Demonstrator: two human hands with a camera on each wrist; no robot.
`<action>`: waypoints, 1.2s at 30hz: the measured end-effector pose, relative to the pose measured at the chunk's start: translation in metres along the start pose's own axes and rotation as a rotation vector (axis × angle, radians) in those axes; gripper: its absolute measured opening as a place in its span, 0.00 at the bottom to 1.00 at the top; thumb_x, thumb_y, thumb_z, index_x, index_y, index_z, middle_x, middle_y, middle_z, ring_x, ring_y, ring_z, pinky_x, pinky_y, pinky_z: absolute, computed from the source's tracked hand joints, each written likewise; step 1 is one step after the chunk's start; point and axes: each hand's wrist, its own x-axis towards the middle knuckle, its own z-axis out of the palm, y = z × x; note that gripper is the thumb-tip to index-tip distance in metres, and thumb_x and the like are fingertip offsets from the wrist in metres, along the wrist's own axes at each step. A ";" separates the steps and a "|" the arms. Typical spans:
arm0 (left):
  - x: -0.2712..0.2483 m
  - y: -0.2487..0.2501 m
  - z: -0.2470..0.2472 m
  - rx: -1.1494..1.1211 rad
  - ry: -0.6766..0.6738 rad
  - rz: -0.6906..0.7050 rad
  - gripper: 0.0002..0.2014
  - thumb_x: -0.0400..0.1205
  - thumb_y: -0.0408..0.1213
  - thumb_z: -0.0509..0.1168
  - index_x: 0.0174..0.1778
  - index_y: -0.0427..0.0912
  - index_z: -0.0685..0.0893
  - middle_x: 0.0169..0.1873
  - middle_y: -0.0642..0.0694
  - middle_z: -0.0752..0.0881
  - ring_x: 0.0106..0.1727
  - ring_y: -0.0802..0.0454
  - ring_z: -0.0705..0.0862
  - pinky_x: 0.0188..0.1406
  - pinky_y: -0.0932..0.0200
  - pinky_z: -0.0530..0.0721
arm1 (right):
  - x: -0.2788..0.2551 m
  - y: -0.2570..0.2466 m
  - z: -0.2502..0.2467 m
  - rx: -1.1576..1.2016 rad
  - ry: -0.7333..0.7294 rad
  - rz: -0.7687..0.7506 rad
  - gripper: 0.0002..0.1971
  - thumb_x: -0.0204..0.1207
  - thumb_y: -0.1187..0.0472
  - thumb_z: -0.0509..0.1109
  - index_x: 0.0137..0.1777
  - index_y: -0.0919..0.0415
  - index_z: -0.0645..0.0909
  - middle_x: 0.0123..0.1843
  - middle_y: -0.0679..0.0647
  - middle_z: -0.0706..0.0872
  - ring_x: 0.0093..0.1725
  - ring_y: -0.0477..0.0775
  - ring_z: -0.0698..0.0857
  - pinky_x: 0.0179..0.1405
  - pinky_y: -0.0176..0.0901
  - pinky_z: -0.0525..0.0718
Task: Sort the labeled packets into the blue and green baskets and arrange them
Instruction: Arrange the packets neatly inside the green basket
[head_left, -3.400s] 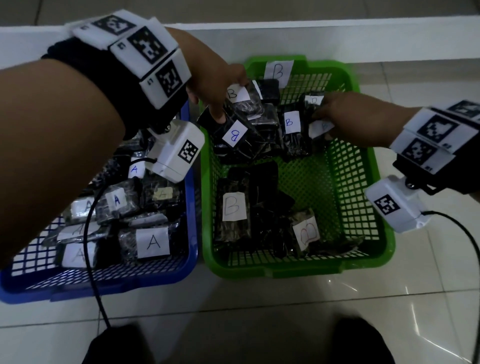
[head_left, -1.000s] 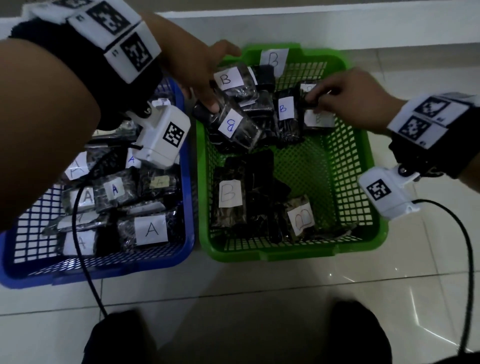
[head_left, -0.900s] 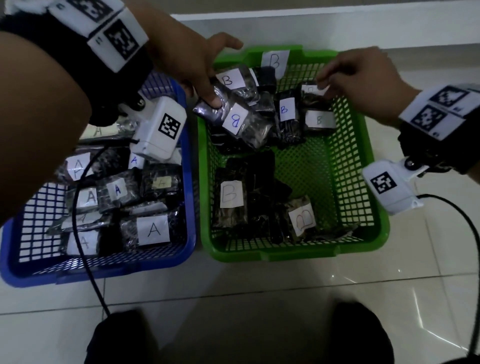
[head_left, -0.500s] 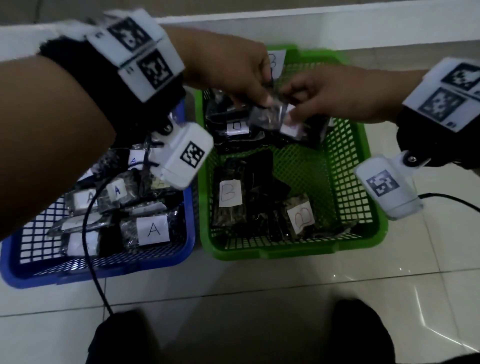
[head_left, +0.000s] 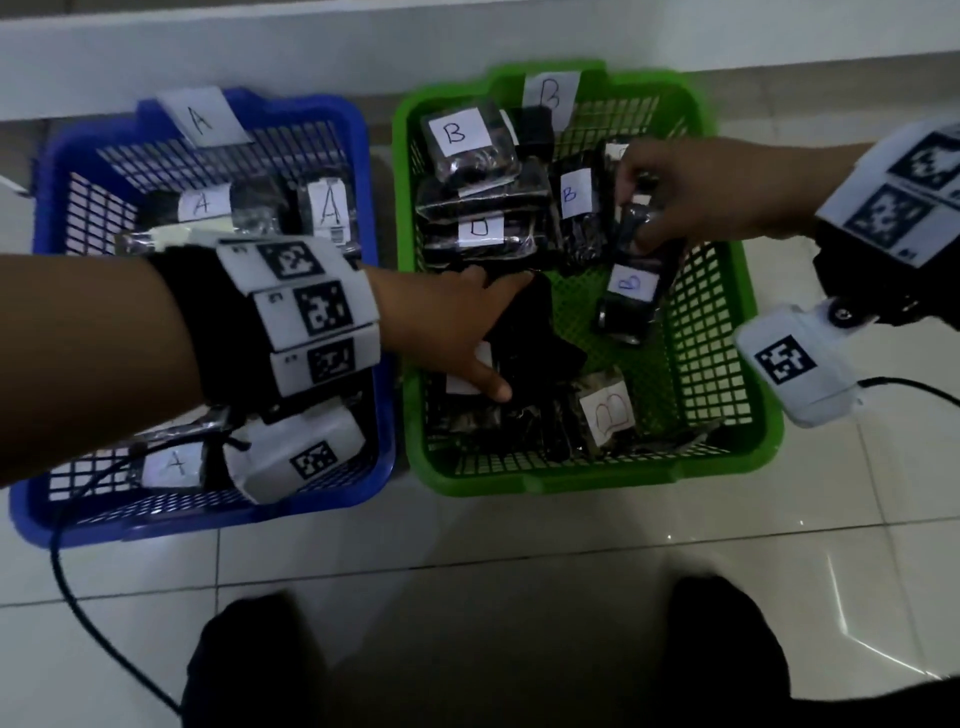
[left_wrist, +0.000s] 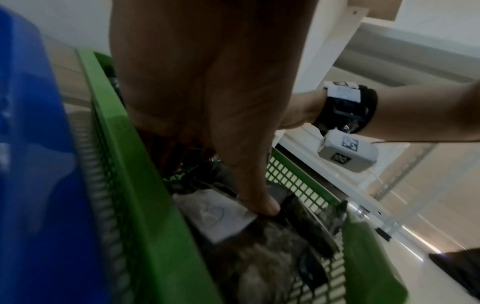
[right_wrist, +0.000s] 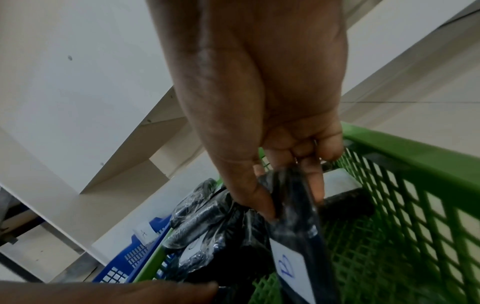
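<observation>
The blue basket (head_left: 208, 514) holds dark packets labeled A (head_left: 330, 208). Beside it, the green basket (head_left: 571, 478) holds packets labeled B (head_left: 462, 140). My left hand (head_left: 483, 338) reaches into the near left of the green basket. Its fingers are spread over a dark packet (head_left: 535, 332), and its thumb (left_wrist: 262, 205) presses that packet's white label (left_wrist: 215, 214). My right hand (head_left: 644, 218) pinches the top end of a B packet (head_left: 631, 283), which hangs tilted over the basket's right side. The right wrist view shows thumb and fingers of my right hand (right_wrist: 293, 201) clamped on that B packet (right_wrist: 291, 273).
Both baskets stand side by side on a pale tiled floor (head_left: 519, 582), against a white ledge (head_left: 311, 47). Paper tags A (head_left: 200, 119) and B (head_left: 550, 93) mark their far rims. The green basket's right half shows bare mesh (head_left: 696, 332). A cable (head_left: 78, 597) trails on the floor at left.
Half a second ago both hands met on a packet over the far middle of the green basket. Now the left hand is down at its near left, and the right hand holds a B packet on the right.
</observation>
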 end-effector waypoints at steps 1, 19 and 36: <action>0.001 0.000 -0.004 -0.035 -0.012 0.007 0.52 0.72 0.65 0.65 0.83 0.49 0.41 0.77 0.39 0.64 0.70 0.43 0.74 0.65 0.54 0.77 | 0.002 0.000 0.000 -0.068 0.000 0.000 0.14 0.69 0.63 0.77 0.50 0.56 0.74 0.40 0.53 0.81 0.36 0.55 0.78 0.31 0.45 0.75; -0.007 0.010 -0.023 -0.344 0.072 -0.011 0.34 0.81 0.45 0.65 0.78 0.47 0.52 0.45 0.44 0.84 0.34 0.54 0.82 0.24 0.66 0.80 | 0.002 -0.004 0.005 -0.516 -0.211 0.132 0.12 0.73 0.59 0.73 0.54 0.62 0.80 0.39 0.51 0.77 0.38 0.53 0.75 0.31 0.41 0.68; -0.012 -0.012 -0.040 -0.982 -0.078 0.141 0.29 0.75 0.19 0.65 0.68 0.51 0.74 0.57 0.49 0.88 0.54 0.56 0.88 0.41 0.66 0.86 | -0.003 -0.019 0.005 -0.533 0.037 0.046 0.21 0.80 0.43 0.60 0.51 0.63 0.82 0.41 0.58 0.79 0.50 0.63 0.78 0.62 0.63 0.69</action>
